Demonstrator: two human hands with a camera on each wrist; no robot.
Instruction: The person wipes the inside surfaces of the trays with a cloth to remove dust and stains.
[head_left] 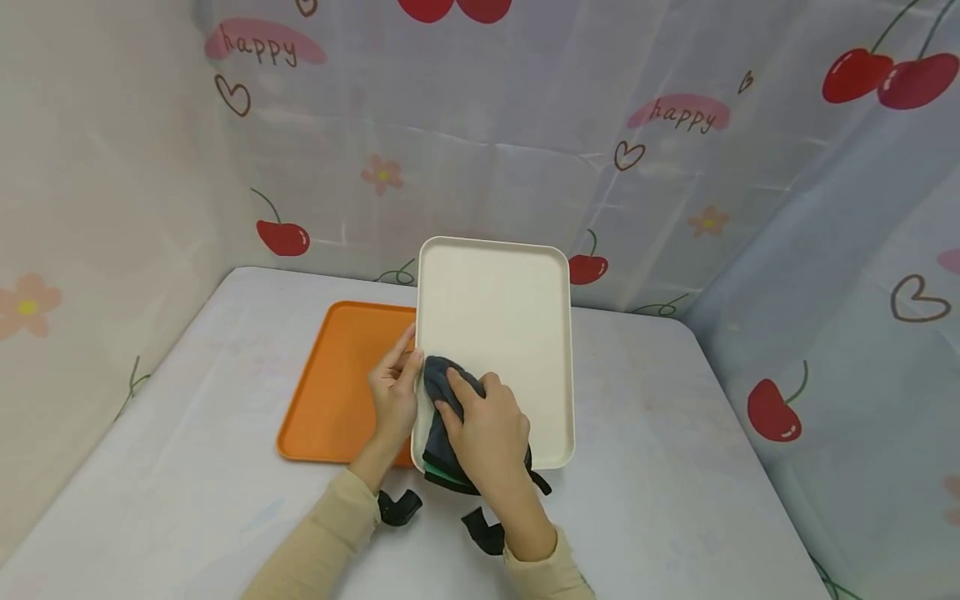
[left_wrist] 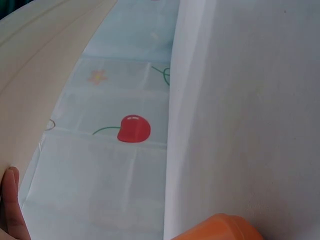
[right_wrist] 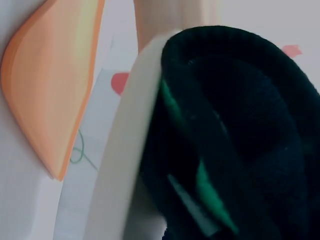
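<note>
A cream rectangular tray (head_left: 498, 325) is held up and tilted toward me. My left hand (head_left: 396, 398) grips its left edge, thumb at the rim; in the left wrist view its fingers (left_wrist: 12, 205) touch the tray's underside (left_wrist: 35, 85). My right hand (head_left: 487, 433) holds a dark grey cloth (head_left: 442, 433) with black edging and a green underside against the lower left of the tray's face. Folds of the cloth (right_wrist: 250, 135) fill much of the right wrist view, beside the tray's rim (right_wrist: 120, 145). The right palm is hidden from above.
An orange tray (head_left: 333, 392) lies on the white-covered table (head_left: 660, 467), partly behind the cream one. Black straps (head_left: 400, 508) show near both wrists. Behind the table hangs a curtain (head_left: 480, 167) printed with cherries, and more printed fabric stands at both sides.
</note>
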